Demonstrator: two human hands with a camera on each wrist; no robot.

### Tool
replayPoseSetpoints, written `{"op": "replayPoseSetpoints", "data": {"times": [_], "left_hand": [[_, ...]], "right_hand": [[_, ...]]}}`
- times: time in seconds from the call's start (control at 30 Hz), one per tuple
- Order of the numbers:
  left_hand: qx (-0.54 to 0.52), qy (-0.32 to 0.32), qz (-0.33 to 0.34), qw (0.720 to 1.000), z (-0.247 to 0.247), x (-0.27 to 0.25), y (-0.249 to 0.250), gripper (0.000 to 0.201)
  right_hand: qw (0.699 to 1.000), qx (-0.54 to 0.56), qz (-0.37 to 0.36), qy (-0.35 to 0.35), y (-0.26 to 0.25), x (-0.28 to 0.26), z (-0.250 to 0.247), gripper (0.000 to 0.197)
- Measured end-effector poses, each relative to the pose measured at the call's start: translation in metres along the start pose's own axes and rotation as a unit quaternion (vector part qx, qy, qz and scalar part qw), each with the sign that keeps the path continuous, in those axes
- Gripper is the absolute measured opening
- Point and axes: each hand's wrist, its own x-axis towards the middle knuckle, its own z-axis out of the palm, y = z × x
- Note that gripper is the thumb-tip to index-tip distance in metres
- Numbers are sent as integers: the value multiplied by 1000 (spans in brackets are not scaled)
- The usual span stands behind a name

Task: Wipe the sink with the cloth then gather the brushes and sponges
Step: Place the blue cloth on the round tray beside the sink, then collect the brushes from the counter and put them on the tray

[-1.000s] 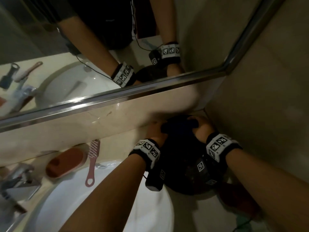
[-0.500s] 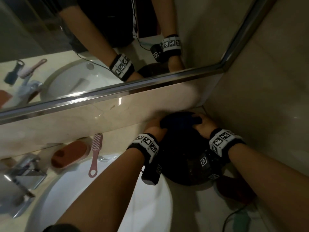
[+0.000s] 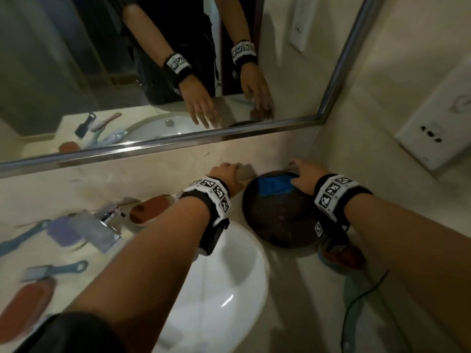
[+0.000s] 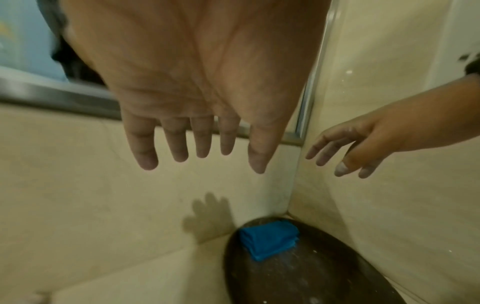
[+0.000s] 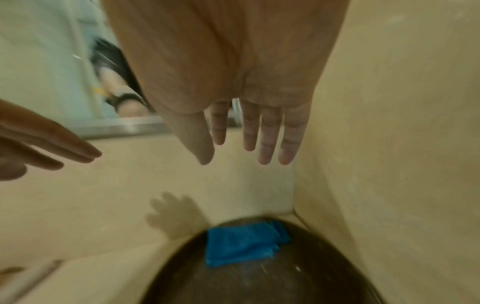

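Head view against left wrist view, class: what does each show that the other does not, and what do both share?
Only the head view shows the white sink, the faucet, the brushes, such as the blue-handled one beside the sink, and both wristbands.

Only the left wrist view shows the left hand from the palm side, its fingers straight and spread, holding nothing.

Both show the folded blue cloth lying in the dark round bowl in the corner, the right hand above it, and the mirror's metal frame.

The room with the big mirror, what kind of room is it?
Most likely a bathroom. A white sink is set into a beige counter with a chrome faucet beside it, a wide mirror runs along the wall above, and scrubbing brushes lie around the basin.
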Motion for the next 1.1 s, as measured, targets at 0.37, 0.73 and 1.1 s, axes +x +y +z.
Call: {"op": "replayPoseSetpoints", "data": {"times": [0.37,0.73,1.1], "left_hand": [[16,62,-33,997,-3,-103,-51,63],[-18,142,-164,976,17,-241,-107,56],[-68,130,-346,927,60,-393,-197,60]], "right_hand": [[996,-69,-48,23,-64,-85,13,49],[981,-56,-185,-1,-127,-138,57,49],[948,-41,-305,-73,-211,-197,139,51]]}}
